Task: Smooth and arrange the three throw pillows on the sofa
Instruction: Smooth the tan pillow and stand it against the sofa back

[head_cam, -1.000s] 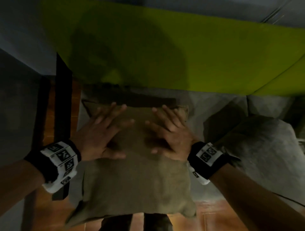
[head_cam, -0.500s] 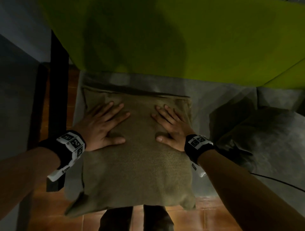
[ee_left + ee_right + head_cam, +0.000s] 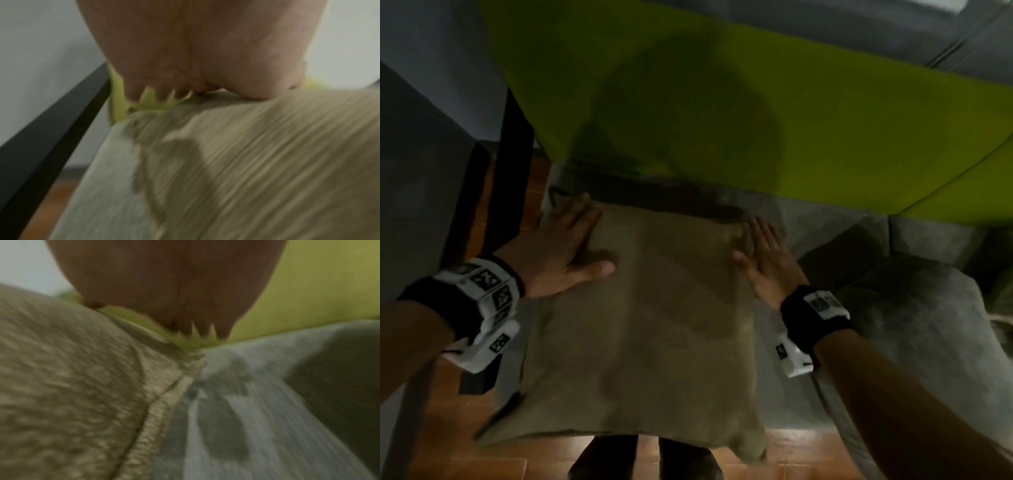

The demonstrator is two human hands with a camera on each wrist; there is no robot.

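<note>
A tan woven throw pillow point(image 3: 643, 329) lies flat on the grey sofa seat point(image 3: 822, 233), in front of the lime-green backrest point(image 3: 722, 102). My left hand point(image 3: 571, 246) lies flat on the pillow's far left corner, fingers straight and thumb spread. My right hand point(image 3: 767, 253) presses flat along the pillow's far right edge. In the left wrist view my left hand point(image 3: 185, 68) rests on the pillow point(image 3: 257, 162). In the right wrist view my right hand point(image 3: 174, 296) sits at the pillow's seam point(image 3: 160, 402). A grey pillow point(image 3: 914, 329) lies to the right.
A dark wooden frame post point(image 3: 510, 164) stands left of the sofa. Reddish tiled floor point(image 3: 465, 455) shows below the seat's front edge, with my dark-trousered legs point(image 3: 640, 459) there. A grey wall point(image 3: 421, 171) is on the left.
Both hands slid apart from the pillow's middle to its far corners, left hand to the left edge, right hand to the right edge. The view shifted slightly.
</note>
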